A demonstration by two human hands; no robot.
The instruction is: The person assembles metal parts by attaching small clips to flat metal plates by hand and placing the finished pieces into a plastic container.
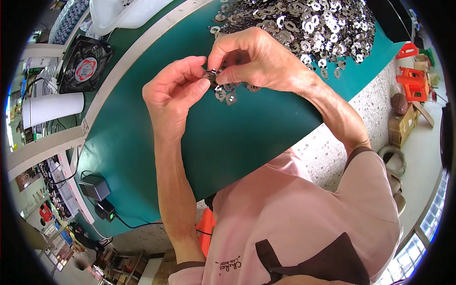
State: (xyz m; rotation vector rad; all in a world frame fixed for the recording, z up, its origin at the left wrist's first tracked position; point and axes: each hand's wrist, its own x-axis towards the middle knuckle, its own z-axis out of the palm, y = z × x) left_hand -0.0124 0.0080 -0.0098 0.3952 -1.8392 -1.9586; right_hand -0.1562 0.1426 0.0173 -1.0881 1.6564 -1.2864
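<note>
Both grips meet at a small metal piece beside the heap

The heap is made of many small, shiny, flat metal parts and lies on the green surface. The metal piece is to the left of the heap and a little nearer the person, raised between the fingertips. The left grip is closed on it with thumb and fingers; the right grip is pinched on it too, thumb against forefinger, just in front of the heap's left part. Fingers hide much of the piece, so its exact shape cannot be told. A few loose metal parts lie below the hands, nearer the person than the heap.

Well to the left of the heap are a black fan and a white cylinder; a white tray is also left of it, less far off. A dark power adapter sits left of the heap and much nearer the person. To the heap's right, beyond the surface, are a red-orange stool and a cardboard box.
</note>
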